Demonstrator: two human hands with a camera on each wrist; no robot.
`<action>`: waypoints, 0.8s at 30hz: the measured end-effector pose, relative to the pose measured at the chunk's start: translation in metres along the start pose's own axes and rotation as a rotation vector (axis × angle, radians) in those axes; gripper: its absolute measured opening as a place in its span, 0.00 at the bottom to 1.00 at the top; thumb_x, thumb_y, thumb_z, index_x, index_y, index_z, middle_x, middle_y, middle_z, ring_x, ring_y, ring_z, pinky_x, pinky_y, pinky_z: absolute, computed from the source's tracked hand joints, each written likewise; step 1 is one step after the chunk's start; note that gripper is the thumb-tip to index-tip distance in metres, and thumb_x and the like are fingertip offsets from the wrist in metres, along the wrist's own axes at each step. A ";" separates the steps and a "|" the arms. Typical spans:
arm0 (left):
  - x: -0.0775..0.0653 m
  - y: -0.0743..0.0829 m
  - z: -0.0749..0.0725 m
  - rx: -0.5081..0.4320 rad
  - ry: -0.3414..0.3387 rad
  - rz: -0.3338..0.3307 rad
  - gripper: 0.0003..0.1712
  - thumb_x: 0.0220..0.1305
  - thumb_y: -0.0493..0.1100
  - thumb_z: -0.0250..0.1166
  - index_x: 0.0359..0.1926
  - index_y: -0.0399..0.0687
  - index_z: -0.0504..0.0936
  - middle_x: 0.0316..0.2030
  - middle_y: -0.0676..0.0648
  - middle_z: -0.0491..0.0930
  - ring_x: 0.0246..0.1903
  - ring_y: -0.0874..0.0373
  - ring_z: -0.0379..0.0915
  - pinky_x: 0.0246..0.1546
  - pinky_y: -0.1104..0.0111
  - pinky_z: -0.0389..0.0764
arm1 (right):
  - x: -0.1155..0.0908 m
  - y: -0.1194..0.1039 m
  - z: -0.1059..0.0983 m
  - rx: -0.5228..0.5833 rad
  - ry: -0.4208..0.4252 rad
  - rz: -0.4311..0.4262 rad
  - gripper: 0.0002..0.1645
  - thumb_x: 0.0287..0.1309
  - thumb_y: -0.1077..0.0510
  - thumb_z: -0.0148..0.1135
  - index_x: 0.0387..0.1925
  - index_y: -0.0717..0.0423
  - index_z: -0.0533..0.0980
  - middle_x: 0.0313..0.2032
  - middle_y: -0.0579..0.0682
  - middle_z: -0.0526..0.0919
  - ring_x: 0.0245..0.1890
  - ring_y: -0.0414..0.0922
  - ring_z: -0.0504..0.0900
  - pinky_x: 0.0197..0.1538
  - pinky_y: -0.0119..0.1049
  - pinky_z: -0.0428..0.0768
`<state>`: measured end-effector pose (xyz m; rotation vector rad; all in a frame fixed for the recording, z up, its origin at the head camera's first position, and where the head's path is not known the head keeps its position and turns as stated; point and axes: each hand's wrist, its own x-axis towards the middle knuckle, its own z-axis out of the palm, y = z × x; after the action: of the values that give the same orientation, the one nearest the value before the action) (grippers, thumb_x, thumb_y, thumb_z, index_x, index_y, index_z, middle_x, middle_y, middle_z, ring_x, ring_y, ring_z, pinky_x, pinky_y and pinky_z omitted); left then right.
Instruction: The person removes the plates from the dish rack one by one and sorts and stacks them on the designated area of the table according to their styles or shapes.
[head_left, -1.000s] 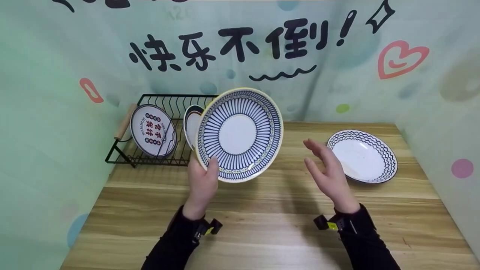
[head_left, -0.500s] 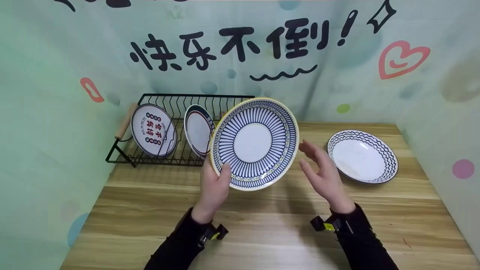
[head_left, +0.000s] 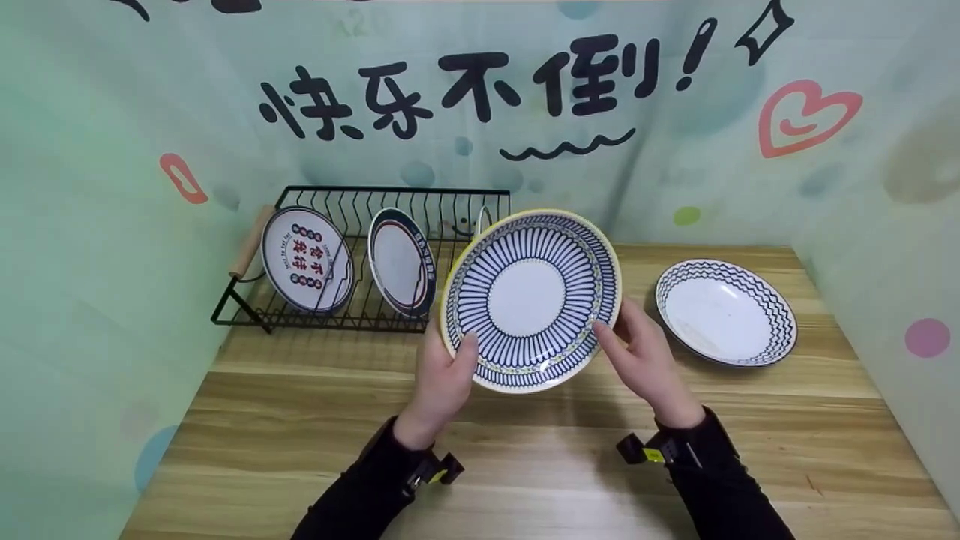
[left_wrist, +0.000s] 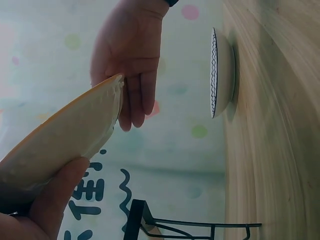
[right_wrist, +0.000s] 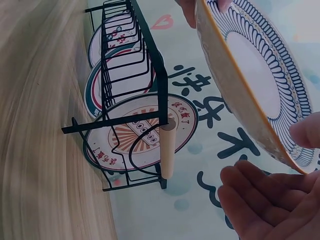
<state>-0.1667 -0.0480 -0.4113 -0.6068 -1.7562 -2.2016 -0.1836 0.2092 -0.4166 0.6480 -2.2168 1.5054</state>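
Note:
A round plate (head_left: 526, 298) with a yellow rim and blue radiating stripes is held tilted above the table, its patterned face toward the head camera. My left hand (head_left: 444, 375) grips its lower left edge, thumb on the front and fingers behind. At the right edge is my right hand (head_left: 649, 364), its thumb on the front rim and its fingers behind. The right wrist view shows the right fingers (right_wrist: 265, 195) beneath the rim, fairly straight. Seen from the left wrist, the plate's pale underside (left_wrist: 65, 135) faces the left thumb.
A black wire dish rack (head_left: 360, 321) with wooden handles stands back left. In it are a plate with red lettering (head_left: 304, 262), a dark-rimmed plate (head_left: 397, 259) and a sunburst plate (right_wrist: 145, 135). A wavy-patterned dish (head_left: 727, 315) sits at right on the wooden table (head_left: 540, 480).
The striped plate and left hand have moved right and slightly down, uncovering more of the rack. My right hand has come left from beside the plate onto its right rim.

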 end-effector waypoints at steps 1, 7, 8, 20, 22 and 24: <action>0.000 0.000 0.000 0.000 -0.002 -0.011 0.35 0.64 0.24 0.49 0.71 0.28 0.52 0.62 0.28 0.67 0.56 0.38 0.73 0.53 0.55 0.80 | -0.001 0.000 0.000 -0.005 0.007 0.006 0.23 0.65 0.72 0.56 0.61 0.71 0.70 0.47 0.60 0.82 0.42 0.41 0.82 0.45 0.26 0.80; -0.002 0.000 0.001 -0.001 -0.012 -0.042 0.32 0.65 0.25 0.49 0.70 0.26 0.55 0.60 0.28 0.69 0.55 0.39 0.75 0.53 0.56 0.80 | -0.003 0.003 0.001 -0.074 0.033 0.000 0.15 0.67 0.71 0.55 0.54 0.70 0.74 0.38 0.56 0.84 0.32 0.37 0.78 0.34 0.24 0.76; -0.002 0.000 0.001 -0.002 -0.014 -0.039 0.32 0.64 0.25 0.49 0.70 0.26 0.55 0.60 0.28 0.69 0.55 0.39 0.75 0.53 0.56 0.80 | -0.003 0.003 0.001 -0.084 0.036 -0.003 0.14 0.67 0.71 0.54 0.53 0.70 0.74 0.37 0.55 0.84 0.31 0.37 0.77 0.33 0.24 0.74; -0.001 -0.003 0.000 0.056 -0.016 -0.003 0.31 0.62 0.24 0.50 0.67 0.22 0.57 0.55 0.27 0.72 0.51 0.37 0.77 0.49 0.57 0.83 | -0.005 0.004 0.000 -0.149 0.059 -0.028 0.10 0.68 0.70 0.53 0.48 0.69 0.75 0.29 0.50 0.82 0.26 0.36 0.74 0.27 0.25 0.72; -0.001 -0.003 0.000 0.048 -0.020 -0.003 0.32 0.62 0.24 0.50 0.67 0.22 0.56 0.56 0.26 0.72 0.51 0.36 0.77 0.49 0.57 0.82 | -0.005 0.004 -0.001 -0.150 0.065 -0.039 0.09 0.67 0.70 0.53 0.46 0.70 0.75 0.27 0.50 0.81 0.24 0.36 0.74 0.25 0.25 0.71; 0.000 -0.003 0.000 0.037 -0.027 -0.011 0.32 0.62 0.24 0.49 0.68 0.22 0.55 0.57 0.26 0.71 0.52 0.36 0.76 0.50 0.57 0.82 | -0.005 0.004 -0.001 -0.148 0.068 -0.048 0.08 0.67 0.71 0.53 0.45 0.70 0.75 0.25 0.50 0.80 0.22 0.35 0.73 0.23 0.25 0.70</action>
<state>-0.1676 -0.0469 -0.4143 -0.6226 -1.8137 -2.1731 -0.1815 0.2119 -0.4219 0.5900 -2.2191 1.3062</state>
